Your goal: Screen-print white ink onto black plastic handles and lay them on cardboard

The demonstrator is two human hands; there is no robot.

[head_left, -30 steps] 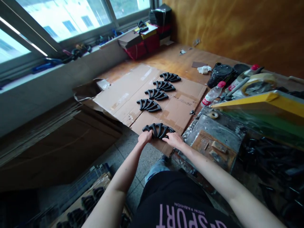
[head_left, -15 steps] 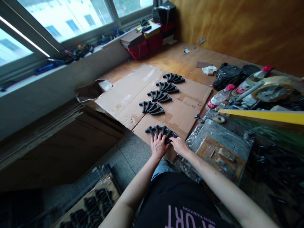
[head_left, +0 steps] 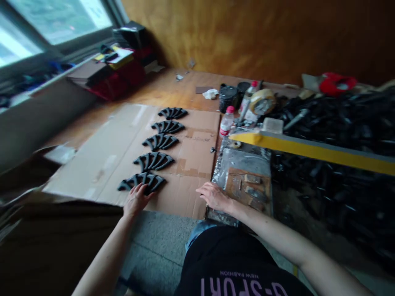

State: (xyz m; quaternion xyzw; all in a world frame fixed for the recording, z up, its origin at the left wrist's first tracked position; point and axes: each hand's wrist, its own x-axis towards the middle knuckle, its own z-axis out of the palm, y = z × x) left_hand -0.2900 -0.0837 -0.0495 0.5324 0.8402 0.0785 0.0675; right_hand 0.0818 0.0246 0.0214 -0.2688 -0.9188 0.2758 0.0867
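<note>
Several fan-shaped groups of black, bent, handle-like parts lie in a line on a flattened cardboard sheet point(head_left: 197, 193). At the near end, my left hand point(head_left: 135, 200) has its fingers and thumb closed on the front edge of the nearest fan of black parts point(head_left: 159, 181), which it partly hides. Behind that one lies another fan of black parts point(head_left: 154, 161), with more further back. Well to the right, my right hand point(head_left: 214, 196) hovers by the cardboard's right edge, holding nothing, its fingers loosely stretched out to the left.
A stained metal plate point(head_left: 247, 158) with a wooden board point(head_left: 234, 181) lies right of the cardboard. Behind stand a bottle with a red cap point(head_left: 227, 121) and a dark tub point(head_left: 227, 98). A yellow-edged bar point(head_left: 308, 148) juts in before a large heap of black parts point(head_left: 333, 205).
The nearest fan of black parts now sits further left, in line with the others. My right hand has come off it and moved right. The view has turned rightward.
</note>
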